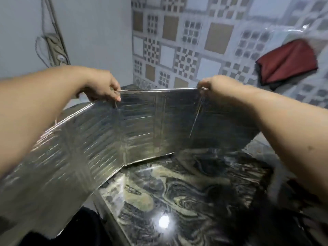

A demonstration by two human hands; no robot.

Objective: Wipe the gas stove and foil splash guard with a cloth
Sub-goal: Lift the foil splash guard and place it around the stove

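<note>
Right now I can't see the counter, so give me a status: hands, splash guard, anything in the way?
Left hand and right hand both pinch the foil splash guard top edge. Guard upright on marbled countertop. Red cloth lies apart, right.
</note>
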